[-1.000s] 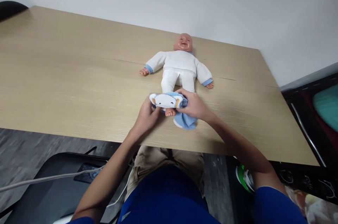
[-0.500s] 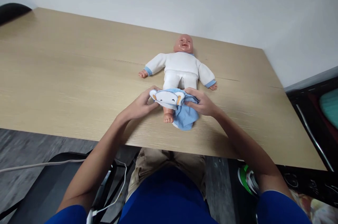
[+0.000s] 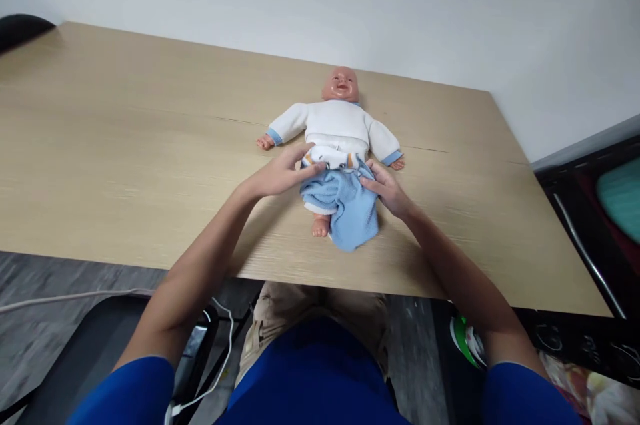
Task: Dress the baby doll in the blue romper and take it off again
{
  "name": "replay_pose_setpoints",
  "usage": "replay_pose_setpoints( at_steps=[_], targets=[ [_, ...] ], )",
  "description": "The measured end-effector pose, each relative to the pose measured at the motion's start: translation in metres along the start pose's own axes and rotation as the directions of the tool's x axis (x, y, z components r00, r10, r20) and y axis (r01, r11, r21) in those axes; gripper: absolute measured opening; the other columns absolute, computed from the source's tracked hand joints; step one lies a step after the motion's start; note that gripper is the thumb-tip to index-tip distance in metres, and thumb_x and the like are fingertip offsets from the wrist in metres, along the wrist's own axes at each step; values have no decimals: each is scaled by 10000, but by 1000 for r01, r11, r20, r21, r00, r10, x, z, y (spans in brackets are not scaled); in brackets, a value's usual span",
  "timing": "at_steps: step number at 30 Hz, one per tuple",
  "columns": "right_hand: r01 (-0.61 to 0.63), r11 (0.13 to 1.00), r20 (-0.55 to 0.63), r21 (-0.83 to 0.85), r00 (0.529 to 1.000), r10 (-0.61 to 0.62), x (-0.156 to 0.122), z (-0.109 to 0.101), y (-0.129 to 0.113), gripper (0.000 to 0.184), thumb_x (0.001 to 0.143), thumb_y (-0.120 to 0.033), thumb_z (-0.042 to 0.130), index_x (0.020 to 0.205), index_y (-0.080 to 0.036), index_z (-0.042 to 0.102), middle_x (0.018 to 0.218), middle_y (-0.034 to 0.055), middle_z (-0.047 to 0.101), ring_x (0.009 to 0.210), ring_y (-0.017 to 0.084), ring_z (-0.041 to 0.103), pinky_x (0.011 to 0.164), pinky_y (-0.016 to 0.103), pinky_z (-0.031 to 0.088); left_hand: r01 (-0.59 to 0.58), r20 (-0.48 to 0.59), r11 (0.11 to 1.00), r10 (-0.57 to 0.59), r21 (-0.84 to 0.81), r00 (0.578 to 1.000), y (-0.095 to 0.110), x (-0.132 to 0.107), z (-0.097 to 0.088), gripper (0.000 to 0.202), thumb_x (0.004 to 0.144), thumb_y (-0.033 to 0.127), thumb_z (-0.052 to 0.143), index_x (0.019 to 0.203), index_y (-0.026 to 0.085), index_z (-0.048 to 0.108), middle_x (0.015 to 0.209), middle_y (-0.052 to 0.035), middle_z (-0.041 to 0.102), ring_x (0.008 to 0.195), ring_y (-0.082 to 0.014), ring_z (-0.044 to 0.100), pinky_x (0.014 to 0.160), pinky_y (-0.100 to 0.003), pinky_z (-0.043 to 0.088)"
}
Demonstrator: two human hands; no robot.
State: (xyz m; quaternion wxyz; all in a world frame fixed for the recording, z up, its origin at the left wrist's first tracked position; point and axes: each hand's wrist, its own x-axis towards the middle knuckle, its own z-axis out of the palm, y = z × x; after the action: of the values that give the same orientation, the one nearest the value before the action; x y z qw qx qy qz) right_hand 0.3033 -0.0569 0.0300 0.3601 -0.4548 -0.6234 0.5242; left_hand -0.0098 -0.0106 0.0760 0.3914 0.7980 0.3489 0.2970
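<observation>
Doll (image 3: 341, 85) is flat on its back on the wooden surface (image 3: 150, 145), feet toward you, with the blue pants (image 3: 355, 221) bunched over its legs and the animal-face patch (image 3: 334, 158) up around the thighs. Fingers on your left hand (image 3: 283, 175) look clamped on the band, thumb over the front of it. Your right hand (image 3: 387, 190) has the cloth pinched at the other side, thumb in front; can't tell how much fabric is tucked behind those fingers.

Stuff I'd watch: on your left the bare foot (image 3: 321, 225) pokes out of its cuff, but on your right the leg hangs long and I can't see a foot at all. If it's stuck inside the fabric, a hard pull could snag the toes or twist that leg. Uneven tugging would probably skew the band, too. And the band's close to the hem of the white top (image 3: 339, 119), so a careless thumb might catch it and bunch it up.
</observation>
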Motion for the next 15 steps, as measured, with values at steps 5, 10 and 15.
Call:
replay_pose_setpoints(
  at_steps=[5, 10, 15],
  targets=[
    [-13, 990, 145, -139, 989, 33, -13, -32, -15, 571, 975, -767, 861, 1194, -246, 784, 1144, 64, 783, 1066, 282, 720, 952, 407, 641, 138, 45, 989, -140, 53, 989, 1, 30, -16, 422, 1040, 636, 728, 1062, 214, 722, 952, -49, 681, 863, -238, 633, 772, -365, 487],
    [-10, 1000, -8, 26, 1000, 10, -12, -34, 1, 751, 851, -827, 917, 1359, -309, 724, 1184, 52, 788, 1074, 297, 745, 1002, 462, 663, 52, 194, 982, -88, 184, 977, 17, 51, -16, 490, 946, 688, 850, 1067, 221, 760, 849, -25, 646, 747, -211, 564, 716, -349, 400],
    [-36, 999, -8, -1, 999, 36, -12, -38, 3, 691, 910, -839, 872, 1315, -301, 720, 1116, 40, 756, 1005, 273, 715, 920, 402, 634, 26, 393, 988, -85, 152, 916, 28, 78, -5, 580, 819, 693, 927, 1154, 225, 864, 925, -53, 776, 798, -236, 638, 738, -336, 440]
  ],
)
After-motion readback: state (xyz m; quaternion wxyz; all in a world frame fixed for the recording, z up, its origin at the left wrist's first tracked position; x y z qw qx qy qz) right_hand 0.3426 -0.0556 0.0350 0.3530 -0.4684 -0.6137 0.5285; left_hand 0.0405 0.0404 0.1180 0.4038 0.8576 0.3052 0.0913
